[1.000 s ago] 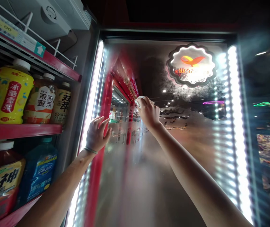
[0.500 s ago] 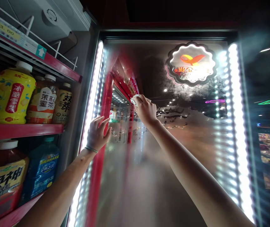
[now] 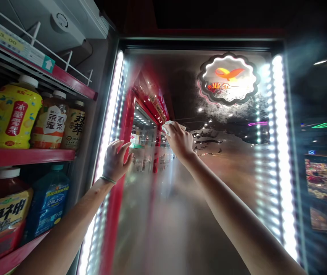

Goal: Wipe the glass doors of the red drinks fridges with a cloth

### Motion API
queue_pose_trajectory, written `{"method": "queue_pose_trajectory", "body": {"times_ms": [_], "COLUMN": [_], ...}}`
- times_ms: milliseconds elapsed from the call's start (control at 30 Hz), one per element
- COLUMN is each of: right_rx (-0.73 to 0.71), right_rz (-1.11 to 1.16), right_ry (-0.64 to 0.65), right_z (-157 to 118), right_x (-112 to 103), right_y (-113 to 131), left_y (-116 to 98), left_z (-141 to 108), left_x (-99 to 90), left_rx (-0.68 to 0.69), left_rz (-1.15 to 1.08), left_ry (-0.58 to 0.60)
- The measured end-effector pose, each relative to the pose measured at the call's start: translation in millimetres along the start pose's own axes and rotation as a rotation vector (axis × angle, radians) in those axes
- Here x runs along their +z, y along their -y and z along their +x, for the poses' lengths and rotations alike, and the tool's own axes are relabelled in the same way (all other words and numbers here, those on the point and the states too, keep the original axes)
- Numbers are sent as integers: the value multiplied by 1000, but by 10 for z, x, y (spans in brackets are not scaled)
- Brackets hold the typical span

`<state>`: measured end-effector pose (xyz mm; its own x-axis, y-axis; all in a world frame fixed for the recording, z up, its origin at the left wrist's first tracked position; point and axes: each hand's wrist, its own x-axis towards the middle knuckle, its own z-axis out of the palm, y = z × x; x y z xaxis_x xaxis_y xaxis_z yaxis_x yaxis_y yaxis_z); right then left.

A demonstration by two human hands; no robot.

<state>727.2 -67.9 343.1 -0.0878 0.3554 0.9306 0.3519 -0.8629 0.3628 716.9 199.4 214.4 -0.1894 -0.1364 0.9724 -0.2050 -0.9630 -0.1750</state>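
A fogged glass door (image 3: pixel 163 214) with bright light strips down both sides fills the middle of the view. My right hand (image 3: pixel 181 142) is closed on a crumpled white cloth or tissue (image 3: pixel 168 126), pressed against the upper part of the glass. Whether it is cloth or paper I cannot tell. Left of it, my left hand (image 3: pixel 116 160) has its fingers spread by the door's left light strip (image 3: pixel 103 152) and holds nothing. The glass around and above my right hand is clearer and wet, while the lower part is misted over.
On the left, red-edged shelves (image 3: pixel 26 157) hold a yellow drink bottle (image 3: pixel 14 112), a blue bottle (image 3: pixel 50 204) and several others. A price tag (image 3: pixel 11 42) hangs above. A lit scalloped sign (image 3: pixel 228 79) sits at the door's upper right.
My right hand with the white cloth or tissue has moved slightly down and right on the glass. My left hand stays spread by the left light strip. The view has shifted a little.
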Motion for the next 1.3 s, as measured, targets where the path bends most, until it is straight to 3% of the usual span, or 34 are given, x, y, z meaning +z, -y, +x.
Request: {"method": "queue_pose_trajectory", "body": {"times_ms": [300,400,533,700,800,1033,1300], "right_rx": [32,-3,79,74,136,98,40], "right_rz": [15,20,6,-9,-25,-52,-89], "right_ry": [-29,-24,-49,-30,-46,17,33], "right_z": [-91,-120,-144,-175,-211,-273,-305], "right_x": [-16,-27,-54,-80,-113,-155,-150], "right_y": [-276,-375,-495,-584,-610,-682,-777], "left_y": [-698,-856,-1040,-1275,-1340,-1346,-1383], "left_z": [494,629,734,801,806,773,777], "left_x": [252,363,516,692,736,691,661], "left_rx": [92,122,93,92,80,116,64], "left_rz": [-102,-163,-210,-240,-240,-206,-215], "left_ry": [63,44,36,8,-2,-24,54]}}
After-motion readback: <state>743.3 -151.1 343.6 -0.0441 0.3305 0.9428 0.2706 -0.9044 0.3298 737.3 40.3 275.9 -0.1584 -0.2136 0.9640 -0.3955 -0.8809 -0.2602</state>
